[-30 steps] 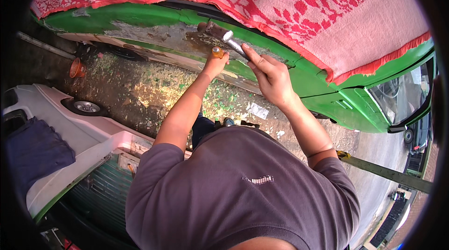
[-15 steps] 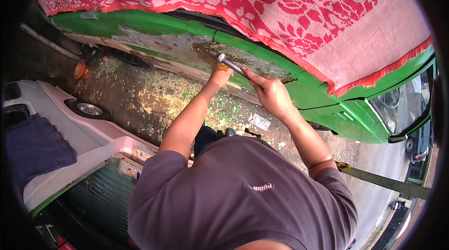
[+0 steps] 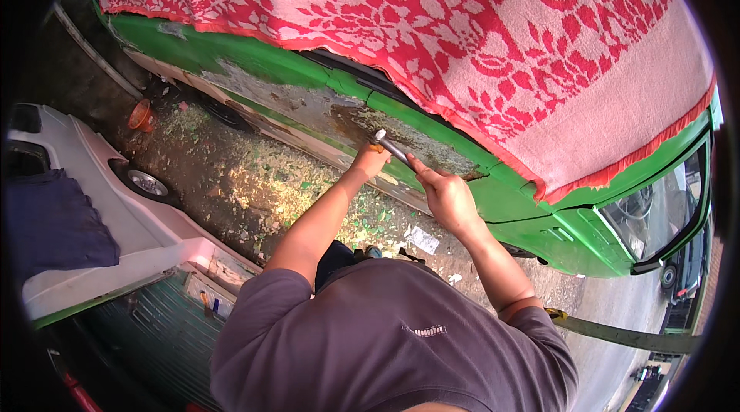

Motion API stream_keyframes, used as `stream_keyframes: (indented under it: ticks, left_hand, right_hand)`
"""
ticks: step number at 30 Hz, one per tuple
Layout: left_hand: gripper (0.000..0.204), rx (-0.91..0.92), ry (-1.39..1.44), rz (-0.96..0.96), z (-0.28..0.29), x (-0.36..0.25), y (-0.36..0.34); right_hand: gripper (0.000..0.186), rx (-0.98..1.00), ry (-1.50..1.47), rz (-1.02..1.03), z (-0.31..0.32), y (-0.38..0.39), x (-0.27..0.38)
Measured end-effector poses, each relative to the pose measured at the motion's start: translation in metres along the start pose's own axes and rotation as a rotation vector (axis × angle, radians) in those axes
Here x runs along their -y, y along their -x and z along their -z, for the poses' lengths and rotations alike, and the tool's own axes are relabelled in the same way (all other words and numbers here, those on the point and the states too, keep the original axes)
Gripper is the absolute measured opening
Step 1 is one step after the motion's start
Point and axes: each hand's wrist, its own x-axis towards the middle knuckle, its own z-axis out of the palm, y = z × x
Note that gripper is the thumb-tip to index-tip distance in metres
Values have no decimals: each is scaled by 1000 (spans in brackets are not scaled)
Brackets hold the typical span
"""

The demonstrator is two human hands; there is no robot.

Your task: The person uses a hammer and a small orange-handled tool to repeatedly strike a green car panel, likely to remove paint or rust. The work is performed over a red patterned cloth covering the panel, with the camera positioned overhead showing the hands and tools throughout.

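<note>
Right hand (image 3: pixel 449 198): fingers wrapped round a hammer (image 3: pixel 396 151), grey metal shaft slanting up-left to a shiny pale head. Left hand (image 3: pixel 371 161): fingers closed on an orange-handled tool (image 3: pixel 376 147), only a bit of handle showing, the rest hidden. Hammer head sits right at the orange handle; can't tell if touching. Both at the side of a green vehicle (image 3: pixel 539 223), next to its stripped patch (image 3: pixel 270 100): dull grey, mottled, rusty dark brown near the hands, ragged edges against glossy green paint. Red-and-pink leaf-patterned cloth (image 3: pixel 462 50) with red border drapes over the vehicle above. Ground (image 3: pixel 208 154) below littered with yellow and green flakes (image 3: pixel 254 181).
</note>
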Motion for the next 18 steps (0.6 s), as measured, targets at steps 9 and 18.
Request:
stream_keyframes:
  ticks: [9,18]
  left_hand:
    - [20,52,7,19,5,-17,6]
    - [13,70,39,62,5,-11,6]
  right_hand:
    - [40,32,-31,-101,24,-5,28]
    - [44,-129,-179,72,26,4,24]
